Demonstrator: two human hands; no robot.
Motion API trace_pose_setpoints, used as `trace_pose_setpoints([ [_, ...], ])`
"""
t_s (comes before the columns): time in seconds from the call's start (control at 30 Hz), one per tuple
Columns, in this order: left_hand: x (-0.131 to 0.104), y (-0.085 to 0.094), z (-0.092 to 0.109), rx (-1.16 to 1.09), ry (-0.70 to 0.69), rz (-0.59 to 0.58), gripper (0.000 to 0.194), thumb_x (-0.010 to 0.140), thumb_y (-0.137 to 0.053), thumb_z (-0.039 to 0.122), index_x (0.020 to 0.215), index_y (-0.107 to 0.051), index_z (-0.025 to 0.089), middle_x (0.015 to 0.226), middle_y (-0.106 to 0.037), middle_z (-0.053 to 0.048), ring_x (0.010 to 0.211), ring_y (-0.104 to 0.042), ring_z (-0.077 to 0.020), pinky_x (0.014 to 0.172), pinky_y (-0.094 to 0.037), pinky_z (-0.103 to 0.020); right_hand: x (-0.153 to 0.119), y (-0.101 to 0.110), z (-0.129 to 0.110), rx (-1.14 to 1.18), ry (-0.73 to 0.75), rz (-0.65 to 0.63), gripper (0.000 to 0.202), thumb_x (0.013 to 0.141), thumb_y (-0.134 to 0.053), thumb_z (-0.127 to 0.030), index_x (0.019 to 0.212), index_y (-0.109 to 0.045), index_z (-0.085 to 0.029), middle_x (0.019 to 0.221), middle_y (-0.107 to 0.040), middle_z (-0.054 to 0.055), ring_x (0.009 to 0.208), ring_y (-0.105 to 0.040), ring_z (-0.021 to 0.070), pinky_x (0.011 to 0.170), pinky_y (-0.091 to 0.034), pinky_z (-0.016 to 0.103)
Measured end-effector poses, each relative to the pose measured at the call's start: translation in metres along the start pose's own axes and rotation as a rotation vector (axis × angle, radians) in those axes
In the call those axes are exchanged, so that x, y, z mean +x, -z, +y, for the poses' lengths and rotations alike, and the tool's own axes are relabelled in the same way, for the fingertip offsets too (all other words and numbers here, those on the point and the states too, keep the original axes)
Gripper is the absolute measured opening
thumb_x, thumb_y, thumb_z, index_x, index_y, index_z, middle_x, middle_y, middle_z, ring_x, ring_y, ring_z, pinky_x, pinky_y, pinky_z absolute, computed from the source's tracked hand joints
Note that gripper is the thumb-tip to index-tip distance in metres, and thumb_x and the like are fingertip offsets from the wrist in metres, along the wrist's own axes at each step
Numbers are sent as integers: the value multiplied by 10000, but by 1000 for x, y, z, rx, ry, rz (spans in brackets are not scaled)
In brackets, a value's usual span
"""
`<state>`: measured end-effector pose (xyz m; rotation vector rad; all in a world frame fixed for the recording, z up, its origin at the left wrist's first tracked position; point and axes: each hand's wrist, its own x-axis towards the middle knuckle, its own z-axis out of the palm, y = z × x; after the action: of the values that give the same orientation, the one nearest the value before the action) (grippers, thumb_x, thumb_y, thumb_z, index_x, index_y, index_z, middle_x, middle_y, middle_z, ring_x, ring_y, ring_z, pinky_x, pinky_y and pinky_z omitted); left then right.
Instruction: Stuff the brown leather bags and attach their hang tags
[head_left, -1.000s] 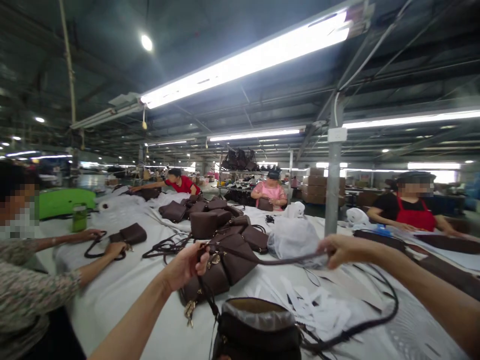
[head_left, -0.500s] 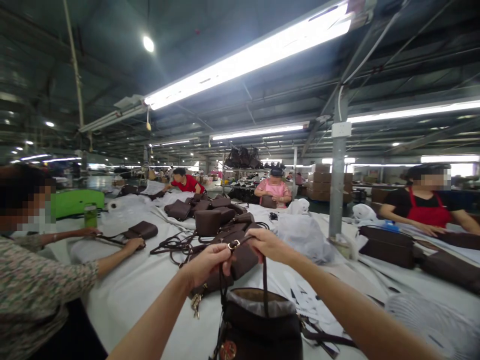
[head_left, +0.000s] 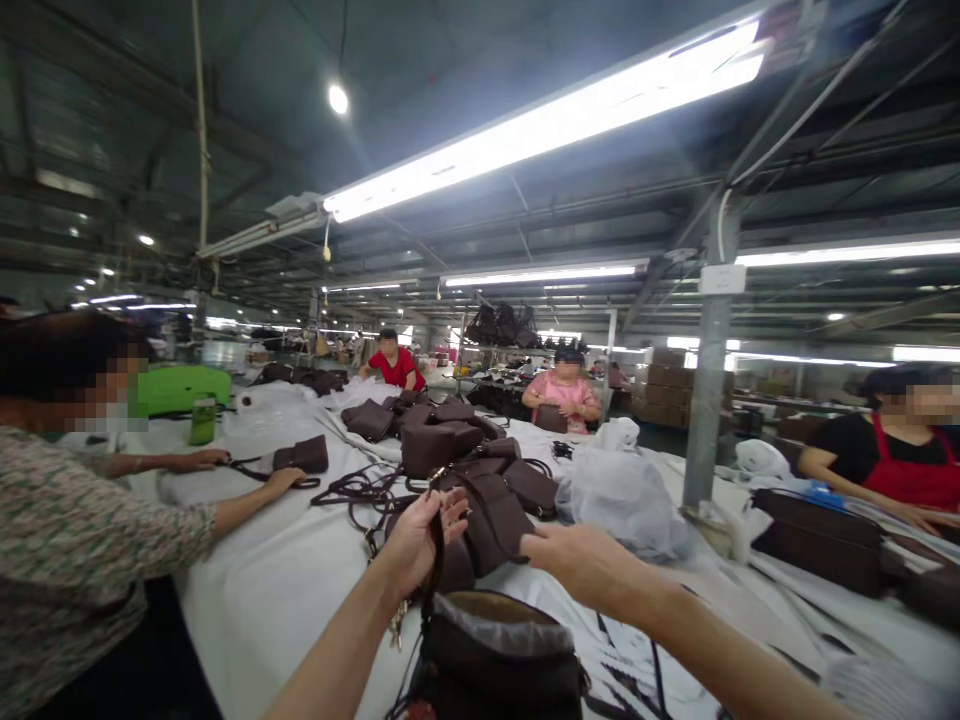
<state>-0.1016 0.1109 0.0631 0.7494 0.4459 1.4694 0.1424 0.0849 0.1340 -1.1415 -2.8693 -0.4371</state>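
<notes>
A: What are the hands doing with the strap?

B: The left hand (head_left: 422,535) is closing around the dark strap (head_left: 480,505), gripping it just below a metal buckle, so the brown bucket bag (head_left: 499,655) is hanging or standing right beneath it at six o'clock. The strap is running straight down from the fist into the bag's mouth, which seems to be why the bag is keeping upright.

A: And the right hand?

B: The right hand (head_left: 581,562) is lying flat and loose at about four o'clock from the left one, fingers half spread, holding nothing that I can see. It is hovering just beside the strap's far loop.

A: What is around them?

B: A heap of finished brown bags (head_left: 450,450) is sitting at twelve o'clock on the white surface (head_left: 247,590), with a clear plastic bag (head_left: 626,495) at two o'clock. At nine o'clock a co-worker's hand (head_left: 281,482) is resting beside a small brown pouch (head_left: 301,456), its strap trailing across the cloth.
</notes>
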Motion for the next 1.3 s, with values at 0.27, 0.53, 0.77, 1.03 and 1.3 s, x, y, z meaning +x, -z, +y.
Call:
trace_pose_setpoints([
  [0.27, 18, -13, -12, -63, 22, 58, 189, 890, -583, 322, 809, -460, 203, 847, -640, -27, 700, -638, -151, 631, -502, -274, 45, 1, -56, -202, 273, -4, 168, 917, -497, -158, 895, -648, -227, 836, -688, 39, 672, -674, 183, 439, -281, 245],
  [0.53, 19, 14, 13, -107, -37, 73, 226, 967, -444, 319, 786, -389, 195, 611, -471, 63, 364, -362, -27, 371, -252, -133, 17, -31, -27, 222, 126, -86, 154, 885, -480, -171, 905, -629, -206, 759, -659, 15, 654, -605, 138, 482, -281, 220],
  [0.77, 16, 23, 29, 131, 2, 84, 244, 908, -556, 352, 790, -420, 187, 550, -411, 97, 337, -259, -9, 351, -138, -127, -11, -25, 36, 543, -153, -62, 267, 921, -342, -228, 812, -581, -176, 760, -607, 22, 637, -549, 131, 585, -400, 235],
  [1.03, 0, -42, -2, 582, 197, -178, 317, 711, -750, 382, 861, -611, 139, 636, -576, 21, 376, -309, -19, 354, -183, -160, 68, 8, -7, 40, -152, 192, 214, 958, -415, -244, 932, -620, -188, 928, -692, 81, 850, -642, 193, 667, -388, 250],
  [1.3, -3, 5, 20, 576, -1, 129, 412, 694, -737, 502, 643, -511, 160, 516, -494, 58, 409, -387, -47, 398, -285, -169, 43, -2, 31, -32, -304, 201, 219, 985, -402, -235, 907, -601, -190, 885, -718, 79, 849, -679, 206, 629, -396, 243],
])
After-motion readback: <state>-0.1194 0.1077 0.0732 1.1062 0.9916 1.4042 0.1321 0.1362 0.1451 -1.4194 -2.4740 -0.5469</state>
